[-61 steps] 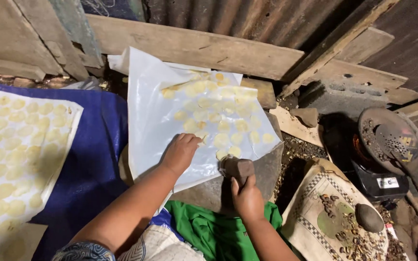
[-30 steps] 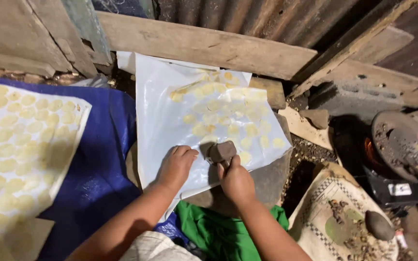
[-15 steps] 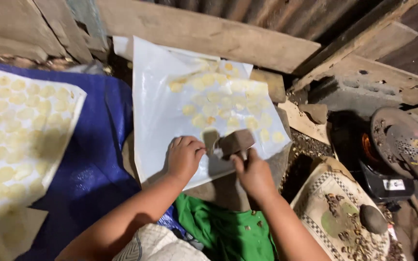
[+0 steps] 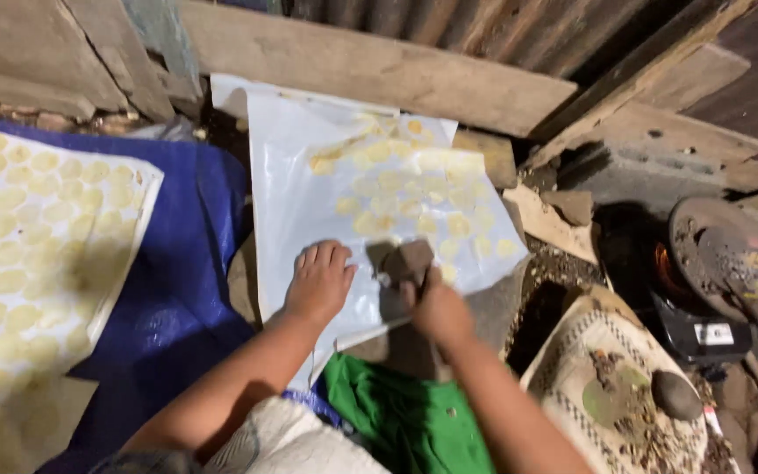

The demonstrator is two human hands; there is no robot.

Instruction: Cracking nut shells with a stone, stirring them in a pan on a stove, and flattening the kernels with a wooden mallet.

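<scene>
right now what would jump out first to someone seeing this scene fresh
In the middle lies a white plastic sheet dotted with flat pale yellow discs. The left hand presses flat on it while the right hand has its grip on a brown stone block. At far left, a second sheet of discs rests on blue cloth.
</scene>
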